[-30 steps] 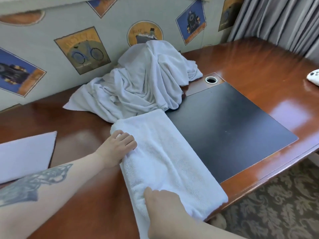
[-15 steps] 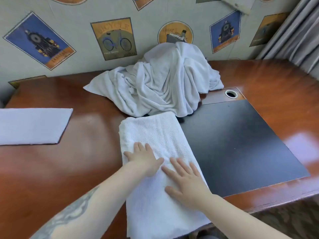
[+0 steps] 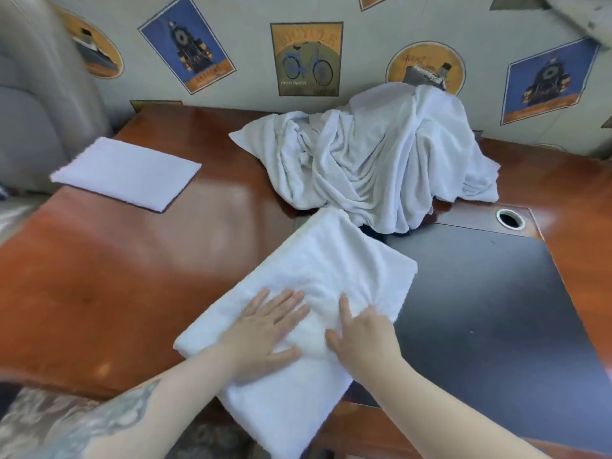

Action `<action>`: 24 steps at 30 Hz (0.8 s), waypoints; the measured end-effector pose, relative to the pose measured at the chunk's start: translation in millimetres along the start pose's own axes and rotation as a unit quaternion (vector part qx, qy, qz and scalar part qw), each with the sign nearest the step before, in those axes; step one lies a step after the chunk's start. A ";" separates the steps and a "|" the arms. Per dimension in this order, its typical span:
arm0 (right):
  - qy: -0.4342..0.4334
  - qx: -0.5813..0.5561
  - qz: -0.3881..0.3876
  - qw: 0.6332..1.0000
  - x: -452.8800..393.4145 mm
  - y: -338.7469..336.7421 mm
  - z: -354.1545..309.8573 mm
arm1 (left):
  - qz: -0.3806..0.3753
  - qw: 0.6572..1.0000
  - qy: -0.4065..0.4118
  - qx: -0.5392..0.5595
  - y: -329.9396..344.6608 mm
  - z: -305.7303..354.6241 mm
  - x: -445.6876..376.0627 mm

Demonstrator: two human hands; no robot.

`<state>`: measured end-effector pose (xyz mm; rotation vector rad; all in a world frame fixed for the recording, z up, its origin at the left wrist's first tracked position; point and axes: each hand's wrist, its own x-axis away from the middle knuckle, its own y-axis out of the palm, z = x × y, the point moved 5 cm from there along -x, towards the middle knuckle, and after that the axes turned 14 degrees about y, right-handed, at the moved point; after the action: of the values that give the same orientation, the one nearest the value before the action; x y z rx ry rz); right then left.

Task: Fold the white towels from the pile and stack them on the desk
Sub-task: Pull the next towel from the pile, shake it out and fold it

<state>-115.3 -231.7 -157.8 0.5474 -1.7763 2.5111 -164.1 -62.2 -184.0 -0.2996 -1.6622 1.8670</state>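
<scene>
Head view — left hand flat, right hand pinching fluffy, rectangular folded towel — glossy wooden desk.

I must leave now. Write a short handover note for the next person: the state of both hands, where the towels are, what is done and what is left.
Left hand: flat, fingers straight, presses the half-folded white terry towel.
Right hand: rests on the same towel, bunching the cloth; grip unclear.
That towel lies at the front edge of the glossy brown wooden desk, partly overhanging.
Done: one flat folded white towel lies far left.
Left: finish this fold, stack it there, then fold the crumpled white towel pile by the wall.
</scene>
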 end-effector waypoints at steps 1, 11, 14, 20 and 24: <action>-0.027 0.021 -0.021 0.999 14.9 1.7 -1.2 | -0.029 0.999 0.023 -0.026 -3.1 -14.7 3.9; -0.183 -0.311 0.068 0.930 22.1 -8.6 -34.5 | 0.183 0.915 -0.351 0.081 -5.8 50.0 -20.2; -0.185 -0.238 0.051 0.952 -6.0 27.9 -13.0 | 0.180 0.912 -0.363 0.055 3.2 41.2 -15.3; 0.125 -0.242 -0.049 0.961 -60.3 56.8 103.5 | 0.127 0.879 -0.459 0.030 8.2 -14.4 11.8; 0.071 -0.270 0.099 0.955 -61.6 12.2 59.3 | 0.179 0.874 -0.448 0.050 -23.5 3.2 -36.0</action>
<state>-44.0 -279.0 -169.5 0.1604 -2.4156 1.9520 -130.6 -85.0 -169.0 0.4135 -2.1742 2.5944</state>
